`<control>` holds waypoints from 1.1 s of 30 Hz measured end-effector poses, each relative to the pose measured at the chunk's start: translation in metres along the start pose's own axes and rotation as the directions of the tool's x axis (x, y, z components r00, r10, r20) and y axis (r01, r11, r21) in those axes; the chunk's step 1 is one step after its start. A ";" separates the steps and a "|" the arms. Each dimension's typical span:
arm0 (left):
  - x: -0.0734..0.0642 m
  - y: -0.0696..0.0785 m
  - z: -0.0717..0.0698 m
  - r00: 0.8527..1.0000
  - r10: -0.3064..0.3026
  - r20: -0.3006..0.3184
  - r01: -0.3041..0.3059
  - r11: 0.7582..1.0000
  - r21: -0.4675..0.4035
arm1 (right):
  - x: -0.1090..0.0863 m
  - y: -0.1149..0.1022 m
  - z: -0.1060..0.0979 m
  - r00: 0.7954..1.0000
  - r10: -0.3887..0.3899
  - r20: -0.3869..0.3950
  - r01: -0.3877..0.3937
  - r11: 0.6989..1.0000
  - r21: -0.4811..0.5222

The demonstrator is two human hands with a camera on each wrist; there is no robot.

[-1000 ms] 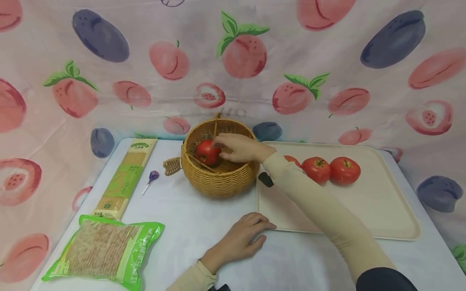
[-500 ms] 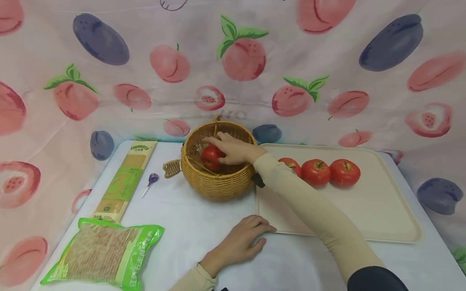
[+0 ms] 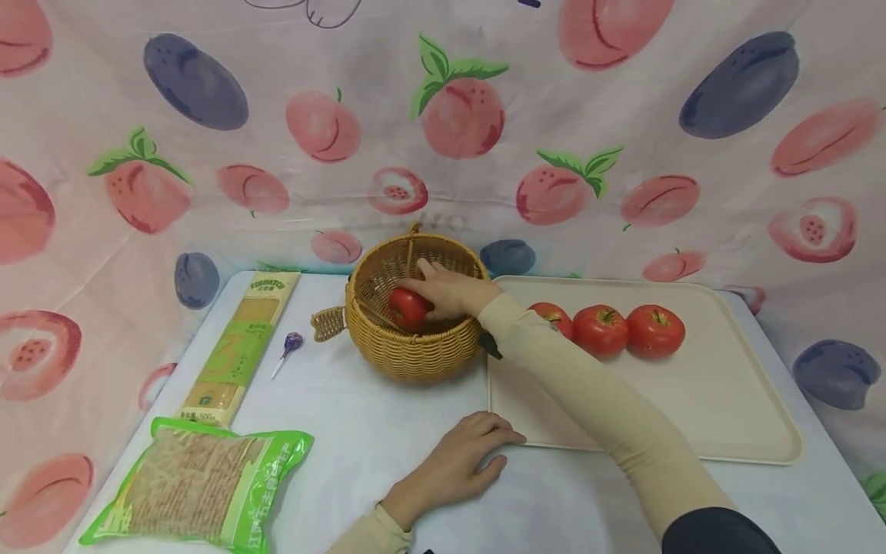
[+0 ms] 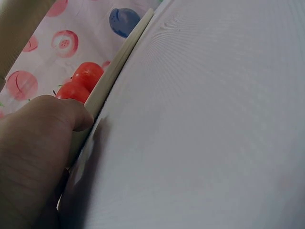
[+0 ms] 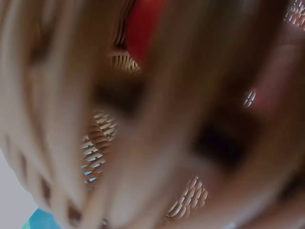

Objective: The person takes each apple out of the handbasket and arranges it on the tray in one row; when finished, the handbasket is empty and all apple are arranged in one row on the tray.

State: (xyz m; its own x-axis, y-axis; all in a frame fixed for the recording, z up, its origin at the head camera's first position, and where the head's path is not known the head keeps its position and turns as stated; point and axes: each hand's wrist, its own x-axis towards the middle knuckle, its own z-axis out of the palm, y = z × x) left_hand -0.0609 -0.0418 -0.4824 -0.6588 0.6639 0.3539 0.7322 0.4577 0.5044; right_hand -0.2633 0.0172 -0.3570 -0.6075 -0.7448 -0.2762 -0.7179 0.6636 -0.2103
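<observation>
Inside the wicker basket (image 3: 415, 362), a red apple (image 3: 408, 309) lies tilted under my right hand (image 3: 450, 296). My right hand reaches down over the basket's right rim and grips the apple, thumb on the near side and fingers over its far side. Basket weave fills most of the right wrist view, with a patch of red apple (image 5: 142, 28) showing through a gap. My left hand (image 3: 460, 458) rests on the tabletop, fingers relaxed, with fingertips at the near left corner of the beige tray (image 3: 692, 408).
Several red apples (image 3: 601, 331) sit in a row on the tray, one partly hidden by my right sleeve. On the left lie a noodle packet (image 3: 235, 346), a purple lollipop (image 3: 292, 342) and a green-edged bag (image 3: 197, 485). A fruit-print cloth (image 3: 415, 115) hangs behind.
My right hand has gone lower into the basket and closed round the apple. The apple has shifted right and toward me and tipped over. My left hand stays put.
</observation>
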 end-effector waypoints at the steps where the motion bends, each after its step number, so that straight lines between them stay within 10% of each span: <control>1: 0.000 0.000 0.000 1.000 0.006 -0.001 -0.006 1.000 0.006 | -0.001 0.000 0.000 1.000 0.005 0.006 -0.005 1.000 -0.005; 33: 0.001 0.002 0.001 1.000 -0.008 0.007 0.008 1.000 0.004 | -0.001 -0.003 -0.001 0.982 0.082 0.172 -0.091 0.995 0.045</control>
State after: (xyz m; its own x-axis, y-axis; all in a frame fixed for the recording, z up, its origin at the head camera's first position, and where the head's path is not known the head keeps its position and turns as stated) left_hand -0.0601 -0.0403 -0.4818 -0.6637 0.6641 0.3442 0.7273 0.4654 0.5044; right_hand -0.2608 0.0162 -0.3550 -0.5967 -0.6648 -0.4494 -0.6436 0.7310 -0.2268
